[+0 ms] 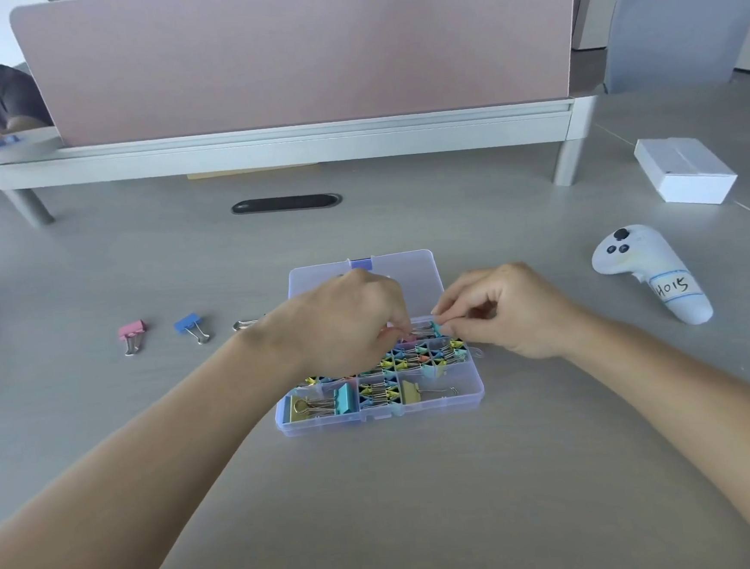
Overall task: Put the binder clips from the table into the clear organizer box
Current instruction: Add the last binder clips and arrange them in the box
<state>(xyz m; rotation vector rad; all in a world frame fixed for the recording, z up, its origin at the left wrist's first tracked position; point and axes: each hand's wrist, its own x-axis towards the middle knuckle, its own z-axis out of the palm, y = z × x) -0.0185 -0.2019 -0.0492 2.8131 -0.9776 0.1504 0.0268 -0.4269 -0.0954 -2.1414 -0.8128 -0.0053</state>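
On the grey table (382, 508), the clear plastic organizer box (375, 420) lies open, most compartments already holding coloured clips. The step in hand looks like seating one clip in the back row. The right hand (505, 310) pinches a teal binder clip (436, 327) between thumb and forefinger. The left hand (345, 327) curls its fingers down beside it; I cannot tell whether it grips. Next, I judge, comes a reach left for the pink binder clip (132, 332) and blue binder clip (190, 325).
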